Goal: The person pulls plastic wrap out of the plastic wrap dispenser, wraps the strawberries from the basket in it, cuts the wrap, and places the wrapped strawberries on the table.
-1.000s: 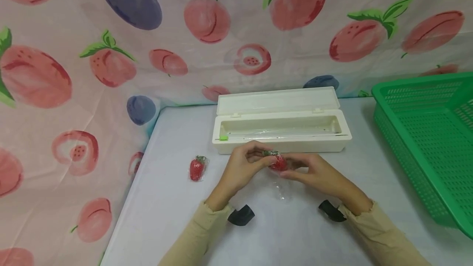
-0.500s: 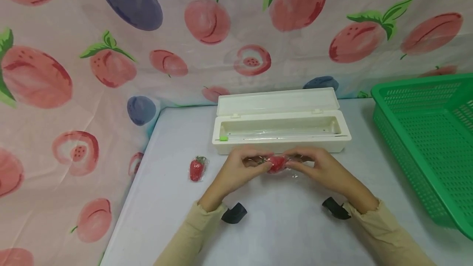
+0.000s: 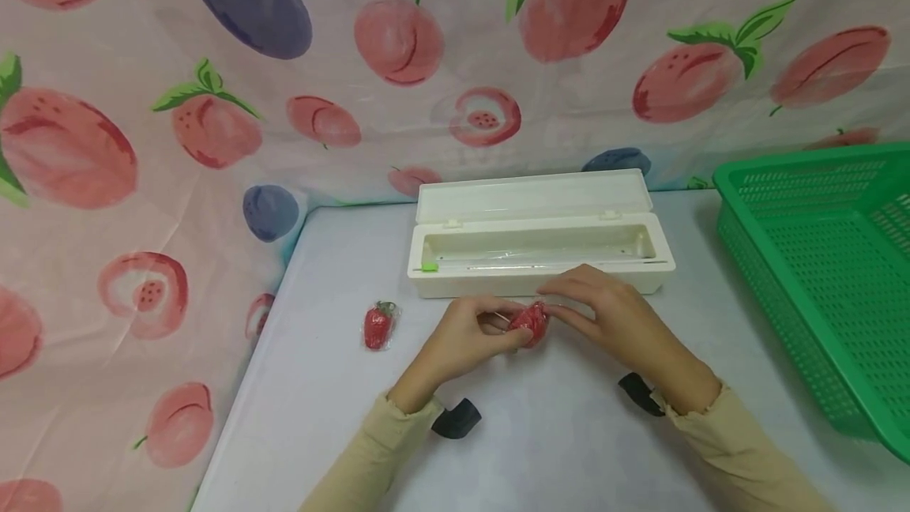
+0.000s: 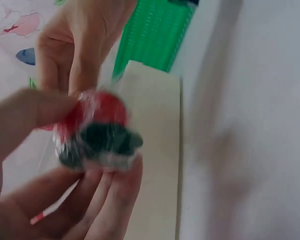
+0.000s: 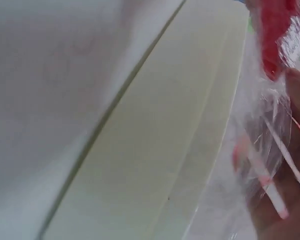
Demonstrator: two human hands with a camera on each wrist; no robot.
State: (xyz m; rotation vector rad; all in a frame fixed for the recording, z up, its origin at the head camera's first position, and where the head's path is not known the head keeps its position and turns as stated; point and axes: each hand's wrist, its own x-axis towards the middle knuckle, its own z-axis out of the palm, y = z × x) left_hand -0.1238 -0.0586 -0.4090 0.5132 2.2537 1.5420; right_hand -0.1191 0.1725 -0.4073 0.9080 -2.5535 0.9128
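Note:
A red strawberry (image 3: 529, 324) wrapped in clear plastic wrap is held up in front of the white box. My left hand (image 3: 462, 338) grips it between thumb and fingers, around its green leafy end (image 4: 107, 139). At the pointed end, the thumb of my right hand (image 3: 614, 314) touches the tip, and a loose tail of plastic wrap (image 5: 271, 102) runs from there among the right fingers. A second wrapped strawberry (image 3: 378, 327) lies on the table to the left of my left hand.
Behind the hands stands a long white plastic-wrap box (image 3: 469, 288), lid raised, with a small green slider (image 3: 430, 266) on its front edge. A green basket (image 3: 764, 283) is at the right. Fruit-printed cloth (image 3: 554, 117) hangs at the back and left.
The strawberry has turned in my left hand and its tip now points up and right. My right hand has moved up slightly, and its index finger has lifted away from the strawberry.

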